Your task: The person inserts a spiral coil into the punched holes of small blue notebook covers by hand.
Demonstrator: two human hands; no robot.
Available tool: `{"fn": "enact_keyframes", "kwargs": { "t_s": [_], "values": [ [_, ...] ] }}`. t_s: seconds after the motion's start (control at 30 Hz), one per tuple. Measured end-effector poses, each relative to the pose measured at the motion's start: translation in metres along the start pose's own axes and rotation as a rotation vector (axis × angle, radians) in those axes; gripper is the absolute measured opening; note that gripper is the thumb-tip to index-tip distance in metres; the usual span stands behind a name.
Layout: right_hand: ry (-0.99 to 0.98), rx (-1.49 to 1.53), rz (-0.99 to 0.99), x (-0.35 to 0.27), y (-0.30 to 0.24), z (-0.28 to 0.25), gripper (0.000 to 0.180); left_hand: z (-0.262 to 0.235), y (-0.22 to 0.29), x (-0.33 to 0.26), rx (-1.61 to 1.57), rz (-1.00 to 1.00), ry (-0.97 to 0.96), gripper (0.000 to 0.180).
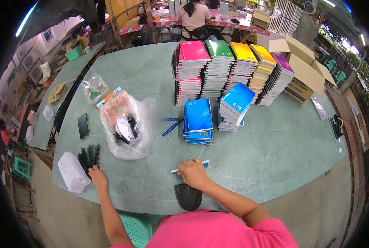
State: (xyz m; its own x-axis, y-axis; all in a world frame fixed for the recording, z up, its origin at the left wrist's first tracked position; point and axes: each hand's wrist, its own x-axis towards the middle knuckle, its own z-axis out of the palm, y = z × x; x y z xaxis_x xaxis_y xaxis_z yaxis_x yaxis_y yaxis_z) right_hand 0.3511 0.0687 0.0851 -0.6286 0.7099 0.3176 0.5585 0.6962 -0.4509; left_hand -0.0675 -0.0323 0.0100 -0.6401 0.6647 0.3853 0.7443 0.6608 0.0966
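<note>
My left hand is at the near end of a bunch of black spiral binding coils, its fingers closed on the coils. Beside them lies a white wrapped bundle. In front of me, my right hand grips a thin blue notebook, seen nearly edge-on and mostly hidden under the fingers. Just below that hand a black curved pad rests at the table's near edge. Farther up are a small pile of blue spiral notebooks and blue-handled pliers.
Tall stacks of colored notebooks stand at the back, with another blue stack before them. An open cardboard box is at the right. A clear plastic bag and a dark flat case lie left. Another person sits beyond.
</note>
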Motion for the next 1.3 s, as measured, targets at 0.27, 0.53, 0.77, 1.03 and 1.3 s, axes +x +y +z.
{"fn": "enact_keyframes", "kwargs": {
  "t_s": [0.27,0.53,0.77,1.03,1.3],
  "values": [
    [0.066,-0.113,-0.049,0.018,0.011,-0.007,0.006,-0.037,0.009,0.027,-0.009,0.004,0.033,0.017],
    [0.119,-0.145,-0.05,0.033,0.015,0.009,0.009,-0.028,0.027,-0.012,-0.096,0.013,-0.211,0.034],
    [0.027,-0.048,0.013,0.03,0.006,-0.008,0.008,-0.029,0.052,-0.015,-0.152,-0.136,-0.34,0.04],
    [-0.035,-0.146,0.088,0.029,0.015,0.003,0.01,-0.017,0.033,-0.035,-0.045,0.195,-0.027,0.031],
    [0.017,-0.093,0.054,0.043,0.019,-0.021,0.017,-0.013,0.02,-0.013,-0.254,-0.084,-0.148,0.025]
  ]
}}
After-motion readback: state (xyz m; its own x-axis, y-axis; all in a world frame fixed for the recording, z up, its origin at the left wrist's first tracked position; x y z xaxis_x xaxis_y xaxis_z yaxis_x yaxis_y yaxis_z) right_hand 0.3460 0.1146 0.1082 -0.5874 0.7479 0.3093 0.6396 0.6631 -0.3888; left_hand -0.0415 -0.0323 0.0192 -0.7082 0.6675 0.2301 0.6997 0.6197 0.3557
